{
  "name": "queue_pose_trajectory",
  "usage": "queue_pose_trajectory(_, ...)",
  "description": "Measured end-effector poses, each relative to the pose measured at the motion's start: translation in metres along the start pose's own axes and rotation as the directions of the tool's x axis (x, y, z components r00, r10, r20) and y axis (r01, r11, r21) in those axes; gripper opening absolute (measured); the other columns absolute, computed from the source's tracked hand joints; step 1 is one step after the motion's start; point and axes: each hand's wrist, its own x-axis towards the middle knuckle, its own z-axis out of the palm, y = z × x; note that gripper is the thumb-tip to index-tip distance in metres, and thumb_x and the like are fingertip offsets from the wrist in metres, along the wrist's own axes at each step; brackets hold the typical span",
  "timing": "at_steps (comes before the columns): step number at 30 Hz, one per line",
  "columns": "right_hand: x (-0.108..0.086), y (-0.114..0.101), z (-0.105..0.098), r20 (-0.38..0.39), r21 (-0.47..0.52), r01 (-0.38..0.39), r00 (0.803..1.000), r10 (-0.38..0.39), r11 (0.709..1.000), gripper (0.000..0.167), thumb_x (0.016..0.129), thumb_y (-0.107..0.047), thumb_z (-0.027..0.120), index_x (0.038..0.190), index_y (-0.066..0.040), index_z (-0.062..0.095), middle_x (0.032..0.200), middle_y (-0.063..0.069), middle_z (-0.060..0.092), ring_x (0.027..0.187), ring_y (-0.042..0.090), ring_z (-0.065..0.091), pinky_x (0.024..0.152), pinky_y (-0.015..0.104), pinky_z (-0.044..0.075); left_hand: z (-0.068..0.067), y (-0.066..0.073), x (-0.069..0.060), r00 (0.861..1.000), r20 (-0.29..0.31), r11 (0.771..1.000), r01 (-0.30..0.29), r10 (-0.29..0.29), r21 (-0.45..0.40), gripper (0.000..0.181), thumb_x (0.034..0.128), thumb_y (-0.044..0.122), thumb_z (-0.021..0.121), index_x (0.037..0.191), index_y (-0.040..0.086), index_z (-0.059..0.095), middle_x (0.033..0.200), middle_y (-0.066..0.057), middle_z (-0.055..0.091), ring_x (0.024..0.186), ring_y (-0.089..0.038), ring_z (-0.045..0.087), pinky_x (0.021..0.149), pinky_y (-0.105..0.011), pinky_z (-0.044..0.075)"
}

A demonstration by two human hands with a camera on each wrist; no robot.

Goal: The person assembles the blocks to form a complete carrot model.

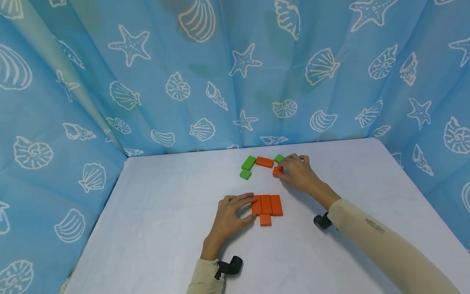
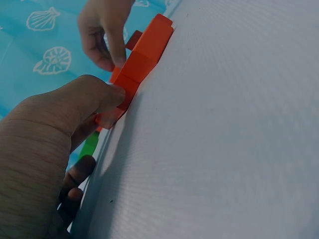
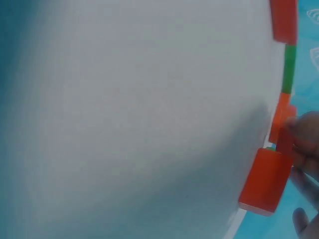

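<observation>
Side by side on the white table stand several orange blocks (image 1: 266,204), with a smaller orange block (image 1: 265,220) touching their near side. My left hand (image 1: 228,215) holds the leftmost block of this row between thumb and forefinger; its thumb presses the block's near end in the left wrist view. Farther back, my right hand (image 1: 299,173) pinches a small orange block (image 1: 277,172), partly covered by the fingers. Just behind it lies a green block (image 1: 279,158), also partly hidden. Blurred fingers (image 3: 306,139) show at the right wrist view's edge.
Left of my right hand lie a long orange block (image 1: 264,162), a green block (image 1: 248,163) and a shorter green block (image 1: 245,174). A blue curtain (image 1: 220,81) with white shells hangs behind the white table (image 1: 165,212).
</observation>
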Motion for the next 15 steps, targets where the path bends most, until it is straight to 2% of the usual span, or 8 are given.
queue_pose_trajectory(7, -0.024, -0.010, -0.014, -0.060, 0.047, 0.084, 0.995, -0.081, 0.995, 0.020, 0.086, -0.019, 0.079, 0.102, -0.011, 0.072, 0.110, 0.007, 0.069, 0.119, 0.031, 0.049, 0.102, 0.061, 0.024, -0.001, 0.001, 0.000, 1.000, 0.002, 1.000, -0.005, 0.005, 0.004, 0.046, 0.0876, 0.033, 0.074, 0.133, 0.025, 0.067, 0.141, 0.011, 0.058, 0.111, -0.018, 0.050, 0.096, -0.045, 0.037)
queue_pose_trajectory(15, -0.053, -0.024, -0.026, -0.071, 0.057, 0.159, 0.985, -0.155, 0.986, 0.022, 0.084, -0.019, 0.080, 0.104, -0.014, 0.071, 0.108, 0.003, 0.069, 0.117, 0.029, 0.051, 0.101, 0.061, 0.026, -0.001, 0.002, -0.001, 1.000, 0.006, 1.000, 0.004, -0.004, 0.009, 0.046, 0.0880, 0.033, 0.073, 0.133, 0.023, 0.067, 0.141, 0.009, 0.058, 0.113, -0.020, 0.050, 0.098, -0.047, 0.036)
